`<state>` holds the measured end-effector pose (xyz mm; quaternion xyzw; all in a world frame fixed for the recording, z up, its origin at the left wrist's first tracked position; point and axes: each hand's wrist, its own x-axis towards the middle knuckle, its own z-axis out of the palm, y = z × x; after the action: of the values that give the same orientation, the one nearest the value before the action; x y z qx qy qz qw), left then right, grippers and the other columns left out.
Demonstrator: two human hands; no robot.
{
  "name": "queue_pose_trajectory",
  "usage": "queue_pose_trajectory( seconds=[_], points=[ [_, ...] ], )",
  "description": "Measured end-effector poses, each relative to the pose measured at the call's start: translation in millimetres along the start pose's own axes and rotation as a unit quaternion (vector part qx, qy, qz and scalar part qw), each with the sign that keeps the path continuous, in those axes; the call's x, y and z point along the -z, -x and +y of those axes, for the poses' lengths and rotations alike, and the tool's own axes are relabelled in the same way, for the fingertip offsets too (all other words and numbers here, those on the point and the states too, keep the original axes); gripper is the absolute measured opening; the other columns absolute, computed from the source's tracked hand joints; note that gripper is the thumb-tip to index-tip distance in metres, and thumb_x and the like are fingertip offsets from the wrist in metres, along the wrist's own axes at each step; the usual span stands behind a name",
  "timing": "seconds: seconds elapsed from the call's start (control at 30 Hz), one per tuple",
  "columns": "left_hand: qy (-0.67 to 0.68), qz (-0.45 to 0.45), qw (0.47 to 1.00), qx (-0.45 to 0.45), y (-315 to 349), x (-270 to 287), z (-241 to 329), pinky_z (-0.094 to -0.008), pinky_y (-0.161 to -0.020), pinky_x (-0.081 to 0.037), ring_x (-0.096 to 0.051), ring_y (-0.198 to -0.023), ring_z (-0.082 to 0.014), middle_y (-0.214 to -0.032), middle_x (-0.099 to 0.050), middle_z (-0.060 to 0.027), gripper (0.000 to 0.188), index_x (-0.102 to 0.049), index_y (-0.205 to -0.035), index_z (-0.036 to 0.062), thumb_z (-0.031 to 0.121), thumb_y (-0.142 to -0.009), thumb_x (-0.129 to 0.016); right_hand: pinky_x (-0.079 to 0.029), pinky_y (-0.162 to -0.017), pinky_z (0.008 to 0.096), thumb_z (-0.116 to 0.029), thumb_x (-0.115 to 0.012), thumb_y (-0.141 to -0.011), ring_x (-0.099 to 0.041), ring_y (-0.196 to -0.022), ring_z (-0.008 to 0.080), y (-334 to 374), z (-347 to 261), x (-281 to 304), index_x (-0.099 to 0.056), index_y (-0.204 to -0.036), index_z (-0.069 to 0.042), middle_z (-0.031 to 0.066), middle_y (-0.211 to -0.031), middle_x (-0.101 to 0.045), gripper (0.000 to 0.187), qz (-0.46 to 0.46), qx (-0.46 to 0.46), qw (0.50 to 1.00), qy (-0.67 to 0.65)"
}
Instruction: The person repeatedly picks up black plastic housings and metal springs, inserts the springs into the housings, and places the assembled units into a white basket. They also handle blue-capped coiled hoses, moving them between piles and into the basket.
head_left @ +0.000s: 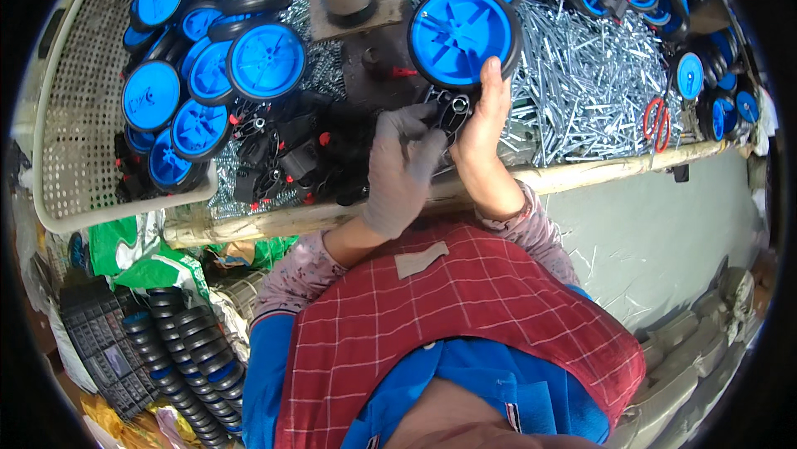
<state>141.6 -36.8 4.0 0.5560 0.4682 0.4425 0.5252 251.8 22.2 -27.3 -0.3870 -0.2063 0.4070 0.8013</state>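
Note:
My left hand, in a pale grey glove, is closed on a black plastic caster bracket with a round metal end. Its fingers are partly blurred. My bare right hand is up against the other side of the bracket, its thumb on the rim of a blue wheel with a black tyre. Most of the right fingers are hidden. The wheel stands just above the bracket, spoked side showing; whether the two are joined I cannot tell. Black brackets with red bits lie left of my left hand.
A pale perforated basket at the left holds several blue wheels. Long metal pins are heaped at the right, with red-handled scissors beside them. A wooden rail edges the bench. Stacked black tyres stand below left.

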Motion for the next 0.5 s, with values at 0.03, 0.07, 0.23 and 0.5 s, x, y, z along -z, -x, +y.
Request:
queue_pose_trajectory(
  seconds=[0.03, 0.07, 0.23, 0.5],
  points=[
    [0.044, 0.0, 0.997, 0.07, 1, 3, 1, -0.0325, -0.091, -0.049, -0.059, -0.106, -0.0165, -0.127, -0.058, -0.0128, 0.035, -0.052, -0.122, 0.0013, 0.014, -0.092, -0.067, -0.046, -0.096, 0.0321, -0.038, -0.057, -0.101, -0.06, -0.106, 0.0171, 3, -1, -5, -0.05, -0.134, 0.0, 0.0096, -0.119, -0.063, 0.051, -0.002, 0.041, 0.999, 0.023],
    [0.041, -0.019, 0.996, 0.071, 1, 4, 0, -0.0315, -0.091, -0.048, -0.057, -0.106, -0.0151, -0.125, -0.058, -0.0108, 0.04, -0.051, -0.125, 0.0006, 0.018, -0.093, -0.067, -0.045, -0.095, 0.031, -0.034, -0.057, -0.102, -0.058, -0.105, 0.0157, 2, 3, -4, -0.053, -0.13, 0.001, 0.0086, -0.118, -0.063, 0.046, -0.006, 0.064, 0.998, 0.027],
    [0.011, -0.169, 0.983, 0.071, -28, 36, -20, -0.0301, -0.091, -0.049, -0.057, -0.102, -0.0137, -0.122, -0.059, -0.0064, 0.055, -0.047, -0.136, -0.0011, 0.025, -0.094, -0.07, -0.045, -0.094, 0.0313, -0.034, -0.058, -0.101, -0.059, -0.105, 0.0171, 2, 6, 2, -0.055, -0.127, 0.002, 0.0098, -0.119, -0.062, 0.045, -0.026, 0.072, 0.994, 0.077],
    [0.209, -0.005, 0.969, 0.129, -89, 72, -25, -0.0364, -0.085, -0.061, -0.066, -0.096, -0.0232, -0.111, -0.062, -0.0108, 0.029, -0.055, -0.119, -0.0012, 0.015, -0.097, -0.064, -0.045, -0.087, 0.0264, -0.024, -0.066, -0.098, -0.057, -0.095, 0.01, -36, 20, 22, -0.06, -0.119, 0.0, 0.0037, -0.109, -0.065, 0.033, -0.071, 0.01, 0.997, 0.033]
  ],
)
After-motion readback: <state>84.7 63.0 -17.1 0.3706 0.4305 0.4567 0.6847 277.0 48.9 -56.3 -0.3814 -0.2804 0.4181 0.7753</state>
